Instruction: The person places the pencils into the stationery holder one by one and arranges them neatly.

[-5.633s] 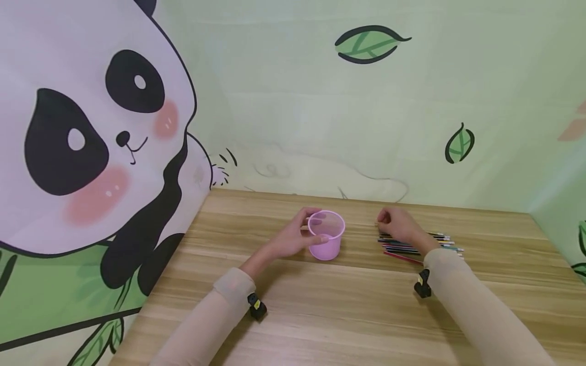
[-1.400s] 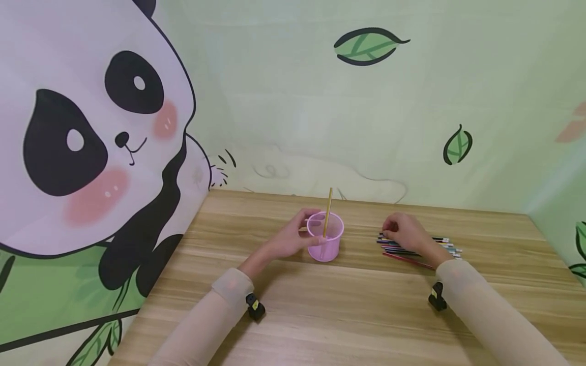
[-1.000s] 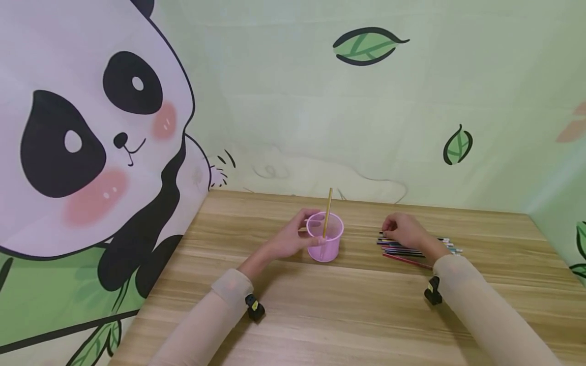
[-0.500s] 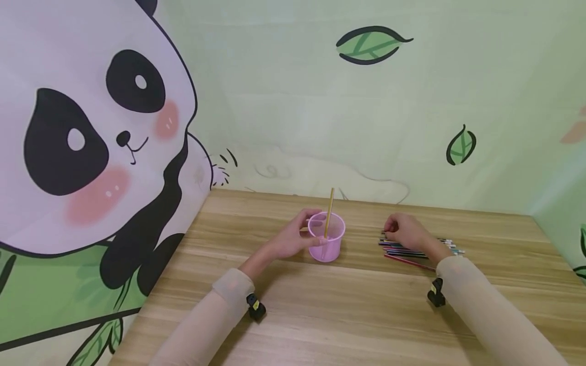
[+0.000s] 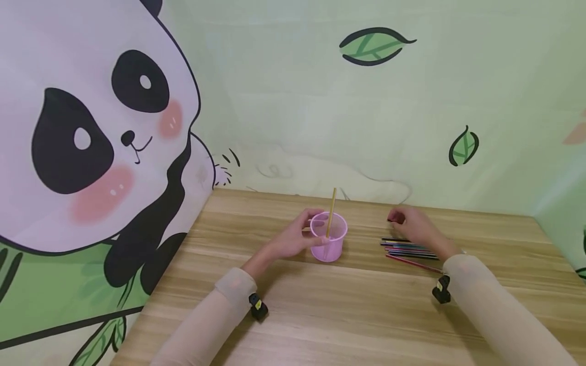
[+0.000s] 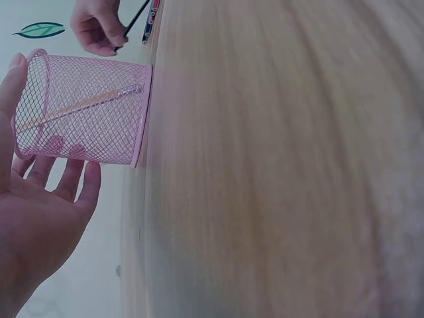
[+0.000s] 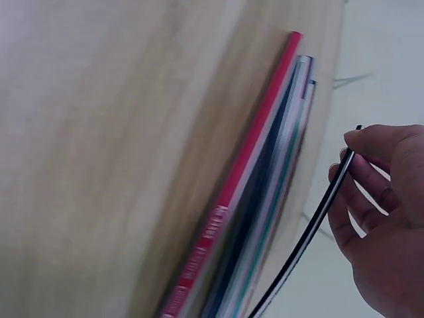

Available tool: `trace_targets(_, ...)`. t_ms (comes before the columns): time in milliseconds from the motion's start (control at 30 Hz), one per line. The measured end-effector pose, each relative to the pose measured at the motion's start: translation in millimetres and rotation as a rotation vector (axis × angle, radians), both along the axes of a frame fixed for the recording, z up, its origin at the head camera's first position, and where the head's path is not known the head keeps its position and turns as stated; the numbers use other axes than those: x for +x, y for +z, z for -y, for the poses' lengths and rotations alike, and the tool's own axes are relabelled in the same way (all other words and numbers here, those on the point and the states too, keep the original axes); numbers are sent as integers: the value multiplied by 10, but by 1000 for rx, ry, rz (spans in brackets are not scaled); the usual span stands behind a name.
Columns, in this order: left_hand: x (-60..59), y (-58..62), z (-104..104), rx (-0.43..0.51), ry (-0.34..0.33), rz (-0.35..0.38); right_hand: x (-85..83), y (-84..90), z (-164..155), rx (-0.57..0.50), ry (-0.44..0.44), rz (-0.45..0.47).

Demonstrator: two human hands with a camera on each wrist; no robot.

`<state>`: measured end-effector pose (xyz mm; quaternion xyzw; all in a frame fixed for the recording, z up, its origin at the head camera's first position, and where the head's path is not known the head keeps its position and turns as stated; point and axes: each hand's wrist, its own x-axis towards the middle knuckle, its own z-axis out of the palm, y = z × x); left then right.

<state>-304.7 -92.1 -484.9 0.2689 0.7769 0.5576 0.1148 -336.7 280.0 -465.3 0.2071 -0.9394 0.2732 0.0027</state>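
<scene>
My left hand [image 5: 289, 240] holds a pink mesh pencil cup [image 5: 336, 250] that stands upright on the table, thumb on the near side and fingers round the far side. One yellow pencil [image 5: 332, 204] leans inside the cup, its end sticking up past the rim. To the right, my right hand [image 5: 417, 227] pinches a black pencil [image 7: 315, 215] near one end between thumb and fingers. That pencil is tilted, its held end raised above the pile. Beneath and in front of the hand lie several pencils [image 5: 405, 249] side by side, partly covered by the wrist.
A red pencil [image 5: 414, 264] lies slightly apart at the near side of the pile. The wooden table [image 5: 320, 320] ends at a pale green wall cloth [image 5: 284, 101] printed with leaves and a panda [image 5: 82, 213]. Black wrist cameras [image 5: 258, 307] sit on both sleeves.
The yellow pencil went into the cup between the first two frames. Since then my right hand returned to the pile and has now raised the black pencil. The left hand stays on the cup.
</scene>
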Motion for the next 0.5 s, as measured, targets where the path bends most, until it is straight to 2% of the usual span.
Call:
trace_targets(200, -6, 14, -19, 15, 2, -2, 46, 258, 35, -20, 18, -122)
trace_targets(500, 0, -24, -11, 1, 4, 1, 151, 550, 112, -107, -23, -189)
